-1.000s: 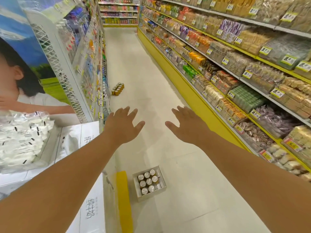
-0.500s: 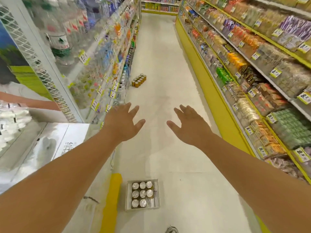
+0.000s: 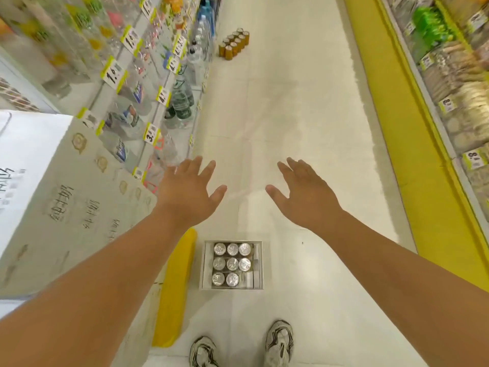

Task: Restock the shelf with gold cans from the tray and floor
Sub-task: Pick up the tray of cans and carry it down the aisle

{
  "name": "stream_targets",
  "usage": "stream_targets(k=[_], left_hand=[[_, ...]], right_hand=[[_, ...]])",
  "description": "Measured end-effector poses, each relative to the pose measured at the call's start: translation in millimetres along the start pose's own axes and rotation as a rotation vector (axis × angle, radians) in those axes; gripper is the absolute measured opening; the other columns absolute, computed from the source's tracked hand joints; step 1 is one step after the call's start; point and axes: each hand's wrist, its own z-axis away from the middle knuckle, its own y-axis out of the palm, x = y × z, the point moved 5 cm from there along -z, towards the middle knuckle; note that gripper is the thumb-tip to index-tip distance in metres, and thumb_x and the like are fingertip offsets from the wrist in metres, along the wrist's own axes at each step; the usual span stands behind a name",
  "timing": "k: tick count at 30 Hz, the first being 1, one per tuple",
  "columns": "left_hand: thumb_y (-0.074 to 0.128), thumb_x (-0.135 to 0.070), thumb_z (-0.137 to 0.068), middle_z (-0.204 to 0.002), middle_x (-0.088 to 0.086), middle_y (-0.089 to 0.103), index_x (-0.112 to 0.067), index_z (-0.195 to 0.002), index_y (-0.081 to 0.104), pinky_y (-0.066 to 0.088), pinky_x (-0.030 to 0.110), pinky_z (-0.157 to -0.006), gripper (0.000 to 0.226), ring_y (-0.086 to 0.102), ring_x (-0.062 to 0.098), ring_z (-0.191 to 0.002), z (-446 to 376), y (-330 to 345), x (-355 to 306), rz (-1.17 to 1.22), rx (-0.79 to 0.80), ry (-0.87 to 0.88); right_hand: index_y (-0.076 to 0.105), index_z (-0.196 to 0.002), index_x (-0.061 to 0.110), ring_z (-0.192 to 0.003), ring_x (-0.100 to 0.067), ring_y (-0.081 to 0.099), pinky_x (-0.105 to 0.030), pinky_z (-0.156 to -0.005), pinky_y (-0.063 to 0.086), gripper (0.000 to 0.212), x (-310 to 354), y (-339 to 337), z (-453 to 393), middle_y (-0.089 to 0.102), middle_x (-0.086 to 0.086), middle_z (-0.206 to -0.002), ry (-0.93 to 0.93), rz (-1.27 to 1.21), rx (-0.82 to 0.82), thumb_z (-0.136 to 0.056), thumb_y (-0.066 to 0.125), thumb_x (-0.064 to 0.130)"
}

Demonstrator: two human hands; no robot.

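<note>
my left hand (image 3: 189, 193) and right hand (image 3: 304, 193) spread, empty, above tray (image 3: 205, 266) of eight cans (image 3: 232, 264). risk: kicking tray when stepping; floor cans (image 3: 234, 43) well apart.

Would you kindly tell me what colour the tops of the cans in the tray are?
Silver, seen from above in the head view: the cans sit in a pale tray.

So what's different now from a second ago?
The view tipped down: the tray of cans now lies just ahead of the shoes, and the floor cans look nearer. The left hand and right hand stayed open, empty, stretched forward. No can was touched.
</note>
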Motion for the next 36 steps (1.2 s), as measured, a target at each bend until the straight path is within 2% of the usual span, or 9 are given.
stream_targets(k=[7,19,24,28,30,31,33,34,36], left_hand=[[0.008,-0.069,-0.090,-0.164,0.004,0.017,-0.029,-0.157,0.015,0.024,0.046,-0.117,0.078,0.018,0.025,-0.149,-18,197,-3,0.010,0.110,-0.029],[0.015,-0.071,-0.088,-0.159,0.010,0.031,-0.022,-0.154,0.029,0.032,0.049,-0.112,0.083,0.032,0.029,-0.143,-23,500,-11,0.047,0.159,-0.068],[0.026,-0.067,-0.093,-0.162,0.008,0.024,-0.018,-0.157,0.018,0.031,0.044,-0.114,0.081,0.029,0.028,-0.146,-12,572,-17,0.137,0.153,-0.089],[0.034,-0.065,-0.094,-0.165,0.006,0.014,-0.015,-0.158,0.006,0.033,0.041,-0.113,0.086,0.025,0.025,-0.148,-1,606,-19,0.293,0.156,-0.152],[0.043,-0.061,-0.093,-0.166,0.003,0.008,-0.016,-0.158,0.000,0.036,0.039,-0.110,0.090,0.022,0.023,-0.149,5,617,-18,0.400,0.191,-0.214],[0.046,-0.060,-0.093,-0.166,0.002,0.008,-0.018,-0.158,-0.003,0.038,0.039,-0.108,0.092,0.023,0.023,-0.149,9,622,-18,0.437,0.189,-0.231],[0.050,-0.059,-0.092,-0.165,0.001,0.010,-0.022,-0.157,-0.009,0.041,0.040,-0.106,0.096,0.027,0.025,-0.147,16,627,-19,0.497,0.218,-0.274],[0.052,-0.058,-0.092,-0.164,0.001,0.015,-0.023,-0.157,-0.011,0.041,0.041,-0.106,0.097,0.030,0.026,-0.145,18,632,-19,0.542,0.234,-0.313],[0.053,-0.056,-0.092,-0.160,0.001,0.028,-0.024,-0.158,-0.003,0.041,0.042,-0.107,0.092,0.039,0.028,-0.141,21,645,-17,0.651,0.265,-0.417]], right_hand=[[0.019,-0.157,0.025,-0.152,-0.016,0.005,-0.036,-0.120,0.015,0.071,-14,187,-38,0.012,0.004,-0.165,-0.001,-0.034,0.094,-0.098,0.027,0.064],[0.012,-0.158,0.025,-0.151,-0.013,0.001,-0.036,-0.121,0.014,0.073,-60,482,-76,0.004,0.008,-0.165,0.075,-0.095,0.228,-0.098,0.028,0.063],[0.021,-0.156,0.024,-0.151,-0.016,0.011,-0.038,-0.118,0.023,0.070,-79,560,-73,0.012,0.005,-0.165,0.096,-0.193,0.182,-0.097,0.035,0.060],[0.015,-0.157,0.025,-0.150,-0.015,0.015,-0.036,-0.116,0.027,0.072,-88,602,-59,0.004,0.008,-0.165,0.145,-0.308,0.155,-0.098,0.037,0.058],[0.009,-0.158,0.024,-0.145,-0.005,0.021,-0.028,-0.111,0.030,0.073,-89,610,-52,-0.004,0.012,-0.165,0.176,-0.413,0.105,-0.099,0.043,0.050],[0.006,-0.158,0.024,-0.138,0.007,0.022,-0.022,-0.106,0.033,0.074,-89,612,-47,-0.007,0.015,-0.164,0.196,-0.462,0.091,-0.100,0.046,0.045],[0.000,-0.158,0.027,-0.120,0.031,0.012,-0.010,-0.098,0.030,0.076,-86,615,-39,-0.010,0.020,-0.163,0.236,-0.552,0.074,-0.101,0.047,0.040],[-0.002,-0.158,0.029,-0.120,0.034,0.008,-0.007,-0.099,0.026,0.076,-86,618,-36,-0.006,0.020,-0.163,0.269,-0.603,0.056,-0.101,0.047,0.040],[-0.002,-0.157,0.035,-0.135,0.015,0.021,-0.016,-0.108,0.029,0.075,-92,628,-30,0.016,0.016,-0.161,0.419,-0.743,0.048,-0.100,0.047,0.042]])
